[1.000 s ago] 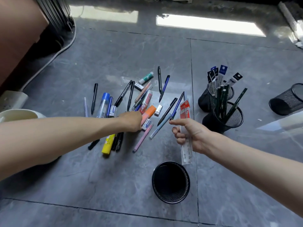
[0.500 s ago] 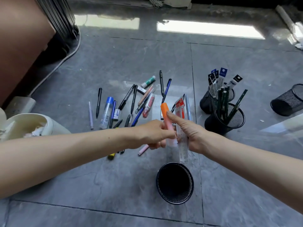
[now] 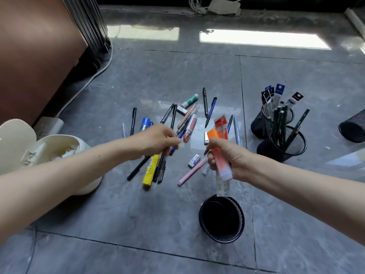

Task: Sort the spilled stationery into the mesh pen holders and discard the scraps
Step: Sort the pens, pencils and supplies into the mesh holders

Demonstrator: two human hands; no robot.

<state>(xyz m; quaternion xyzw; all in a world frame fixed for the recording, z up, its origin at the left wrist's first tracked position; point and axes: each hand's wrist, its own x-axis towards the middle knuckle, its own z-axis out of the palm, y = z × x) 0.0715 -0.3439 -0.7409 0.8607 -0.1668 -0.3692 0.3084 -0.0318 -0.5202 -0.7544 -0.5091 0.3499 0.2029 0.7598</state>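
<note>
Gripping orange highlighter (image 3: 222, 167) w/ right hand (image 3: 231, 157), cap pointing away, axis near-upright

Stretches both bare forearms in from the near left and near right, hands well apart. Holds the left hand (image 3: 156, 140) palm down, fingertips bunched toward the thumb, too blurred to tell whether pinching anything. Grips an orange highlighter (image 3: 222, 167) and a clear ruler (image 3: 223, 186) together in the right hand (image 3: 229, 157), fingers curled round both.

Orange-capped highlighter (image 3: 224, 171) tilted above black mesh holder (image 3: 241, 222); pens (image 3: 205, 101) scattered beyond
</note>
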